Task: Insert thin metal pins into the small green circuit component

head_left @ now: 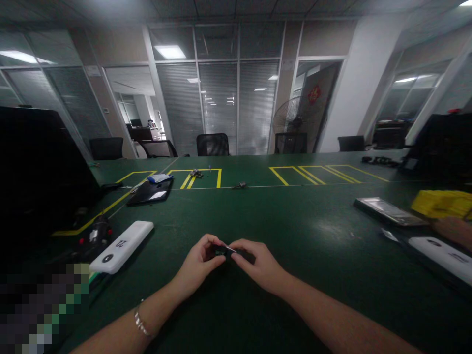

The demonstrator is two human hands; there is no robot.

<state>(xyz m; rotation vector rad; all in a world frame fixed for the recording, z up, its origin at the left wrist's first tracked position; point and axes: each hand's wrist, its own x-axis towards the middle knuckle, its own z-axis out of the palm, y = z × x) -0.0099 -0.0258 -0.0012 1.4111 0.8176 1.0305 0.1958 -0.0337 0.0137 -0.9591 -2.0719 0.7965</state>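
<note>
Both my hands meet over the green tabletop [228,314], low in the middle of the head view. My left hand [201,258] wears a metal bracelet [141,320] at the wrist and pinches a small dark piece with some green on it [220,253]; its kind is too small to tell. Between thumb and forefinger, my right hand [260,260] grips a thin silvery strip [230,249], whose tip reaches the left fingertips. The fingers partly hide both items.
Left lie a white device marked 22 [127,243] and a black flat case [150,191] with a blue-white packet [160,178]. Right are a silver-topped box [389,210], a yellow bin [442,204], another white device [440,255] and another person's hand [452,230]. Small metal parts [196,173] lie farther back.
</note>
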